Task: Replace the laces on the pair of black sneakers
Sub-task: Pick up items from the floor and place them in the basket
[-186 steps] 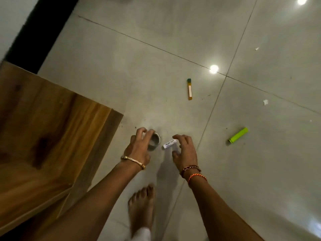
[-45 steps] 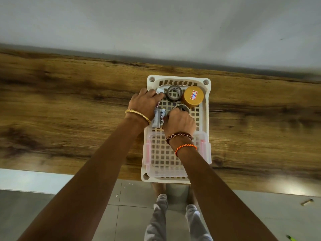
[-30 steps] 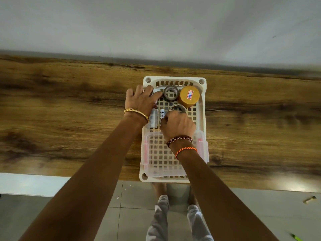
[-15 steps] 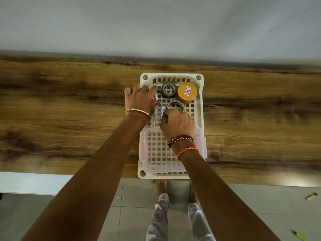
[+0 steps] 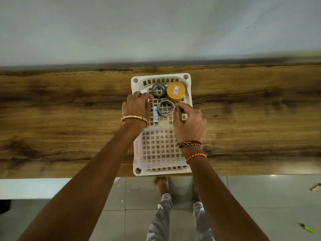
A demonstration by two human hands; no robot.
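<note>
near the table's front edge, a clear lidded box sits in the white basket, which overhangs that edge slightly. since half a second ago the right hand has slid off the nearer tape ring to its right side, fingertips now pinching its rim. the left hand curls over something small; its grip cannot be told. toward the far rim sit a grey tape roll and a gold-lidded jar. no sneakers or laces show (lacing looks unstarted).
</note>
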